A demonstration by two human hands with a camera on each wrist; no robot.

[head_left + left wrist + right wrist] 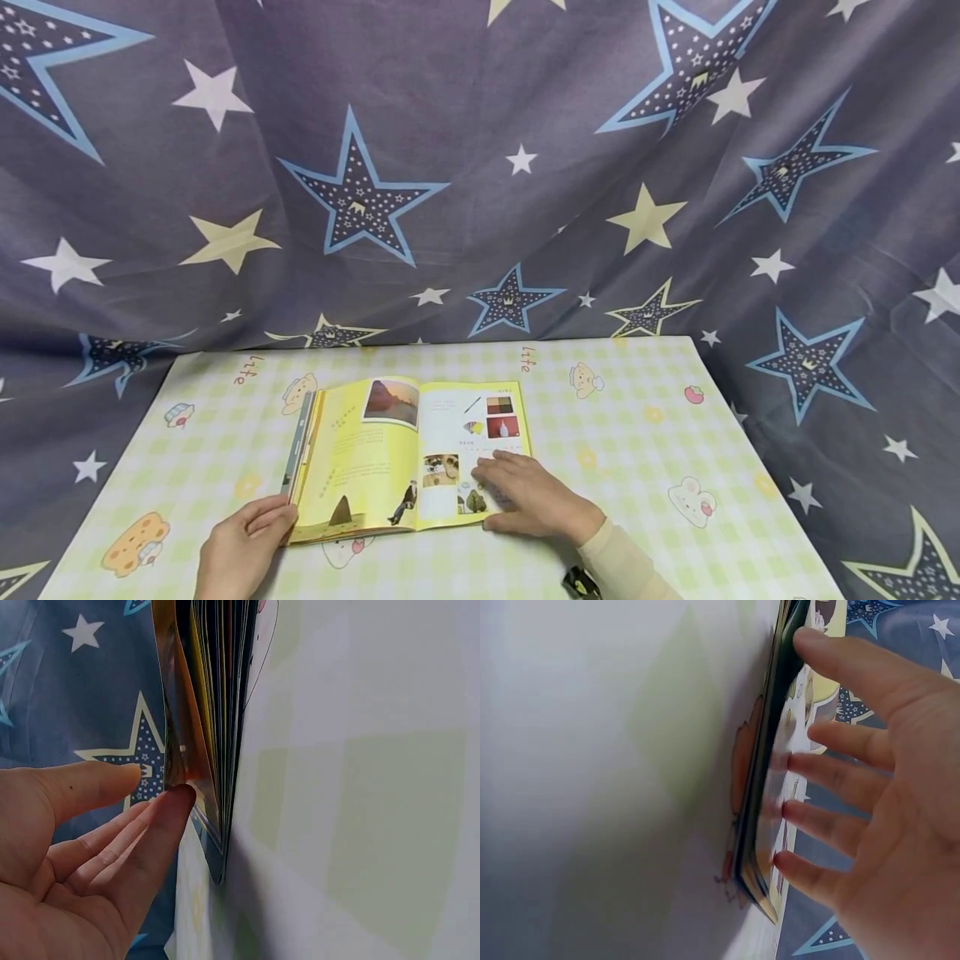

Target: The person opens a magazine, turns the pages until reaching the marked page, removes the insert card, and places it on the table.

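Observation:
An open picture book [375, 467] lies on the table, its left page yellow and its right page mostly white with small pictures. My left hand [247, 542] is at the book's lower left corner. In the left wrist view, a fingertip of the left hand [90, 862] touches the corner of the upper pages [187, 705], while the thumb stands apart from them. With fingers spread, my right hand [528, 496] rests on the lower part of the right page. The right wrist view shows the fingertips of the right hand [885, 780] against that page, covering some print.
A checked tablecloth [637, 433] in pale green and white, printed with cartoon figures, covers the table. A dark curtain [465, 150] with stars hangs behind and at the sides. Beside the right forearm is a small black object [581, 582] near the front.

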